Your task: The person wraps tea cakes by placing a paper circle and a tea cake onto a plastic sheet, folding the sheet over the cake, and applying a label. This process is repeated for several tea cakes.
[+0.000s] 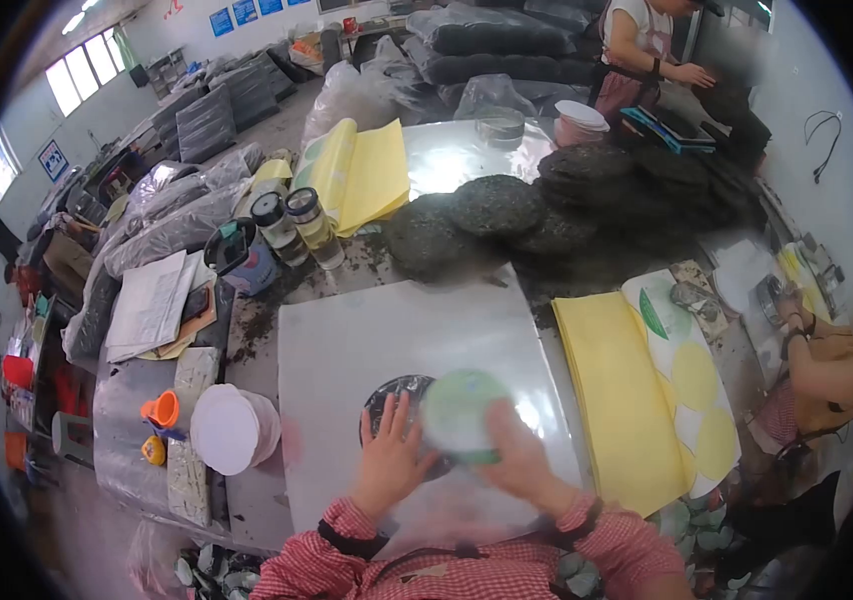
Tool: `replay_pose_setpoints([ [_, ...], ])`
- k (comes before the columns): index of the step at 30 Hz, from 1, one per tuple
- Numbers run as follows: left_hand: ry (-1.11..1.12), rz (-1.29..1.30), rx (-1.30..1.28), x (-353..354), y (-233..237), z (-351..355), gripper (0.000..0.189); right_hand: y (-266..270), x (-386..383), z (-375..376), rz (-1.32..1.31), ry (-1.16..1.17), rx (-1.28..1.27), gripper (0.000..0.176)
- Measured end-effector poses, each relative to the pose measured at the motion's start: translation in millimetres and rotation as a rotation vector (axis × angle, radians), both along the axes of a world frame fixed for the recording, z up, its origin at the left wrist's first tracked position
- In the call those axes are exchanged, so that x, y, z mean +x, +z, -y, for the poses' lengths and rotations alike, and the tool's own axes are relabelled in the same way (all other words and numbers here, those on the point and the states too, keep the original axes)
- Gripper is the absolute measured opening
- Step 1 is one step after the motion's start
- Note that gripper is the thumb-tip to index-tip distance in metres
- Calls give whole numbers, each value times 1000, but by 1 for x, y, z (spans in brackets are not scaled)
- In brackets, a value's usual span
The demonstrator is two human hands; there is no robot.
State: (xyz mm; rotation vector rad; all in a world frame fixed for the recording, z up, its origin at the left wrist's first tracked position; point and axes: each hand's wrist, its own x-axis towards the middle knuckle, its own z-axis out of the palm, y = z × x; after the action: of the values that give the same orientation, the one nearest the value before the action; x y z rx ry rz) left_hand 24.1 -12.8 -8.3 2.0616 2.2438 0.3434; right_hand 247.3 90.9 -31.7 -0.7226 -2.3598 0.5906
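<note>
My left hand [392, 460] lies with its fingers spread on a dark round cake [383, 398], which looks covered in shiny clear film. Beside it, my right hand [525, 455] grips the edge of a round pale green and white label [462, 405], smeared by motion. The label overlaps the right part of the dark cake in this view. Both are over a smooth pale board [347, 330] in front of me. At its far edge lie several more dark round cakes [492, 205], piled up and partly blurred.
Yellow sheets [612, 390] and round-printed label sheets [697, 375] lie to the right. On the left stand a white tub [232, 430], an orange cup [162, 408] and two lidded jars [315, 225]. Other people work at back right [637, 50] and far right [827, 380].
</note>
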Motion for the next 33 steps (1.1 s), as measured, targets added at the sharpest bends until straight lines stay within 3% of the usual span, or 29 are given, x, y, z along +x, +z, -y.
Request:
replay_pose_setpoints([
  [1,-32,-24,1,-2,-1,1,73,7,-23,3,52,173,47,82],
  [2,-48,315,15,-8,-7,2,68,20,-41,4,77,228,77,88],
  [3,-47,307,16,-12,-17,6,68,22,-49,4,69,229,78,88],
  [5,-17,634,54,-12,-26,9,64,23,-59,6,210,306,17,89],
  [6,-77,250,72,-13,-29,11,63,28,-60,10,215,301,17,89],
  [7,-78,258,87,-13,-24,6,63,38,-59,10,272,300,7,87],
  [9,-21,589,111,-7,-21,2,63,43,-63,2,354,313,-2,85],
  [11,-50,511,111,-8,-12,7,61,29,-90,-8,22,296,-466,81],
  [12,-79,413,123,-13,-7,8,59,17,-104,-12,22,256,-691,80],
  [13,-65,406,128,-20,-5,14,59,12,-108,-7,22,272,-689,80],
  [15,165,1127,272,-38,-6,26,55,3,-115,-2,219,409,-103,77],
  [16,320,923,472,-44,-22,38,51,12,-118,2,310,402,-17,76],
  [17,329,926,464,-48,-13,40,51,16,-122,6,313,407,-27,76],
  [19,521,701,-173,-50,1,47,50,22,-128,12,419,373,73,76],
  [20,502,772,-22,-42,-7,48,49,20,-130,12,445,362,91,77],
  [21,498,772,-30,-36,-5,48,49,16,-129,14,445,356,85,77],
  [24,236,369,187,-10,20,42,52,11,-128,13,509,323,118,78],
  [25,113,235,233,8,30,42,52,6,-126,13,410,293,217,80],
  [27,87,129,264,27,28,49,58,5,-112,6,121,311,49,76],
  [29,127,325,219,31,37,58,60,19,-105,-4,72,-20,-25,69],
  [30,157,349,200,32,35,68,60,1,-107,-3,-79,-158,-77,61],
  [31,164,347,179,35,35,80,60,-3,-105,16,-78,-157,-99,61],
  [33,267,328,214,35,38,94,60,-5,-112,55,451,341,-732,54],
])
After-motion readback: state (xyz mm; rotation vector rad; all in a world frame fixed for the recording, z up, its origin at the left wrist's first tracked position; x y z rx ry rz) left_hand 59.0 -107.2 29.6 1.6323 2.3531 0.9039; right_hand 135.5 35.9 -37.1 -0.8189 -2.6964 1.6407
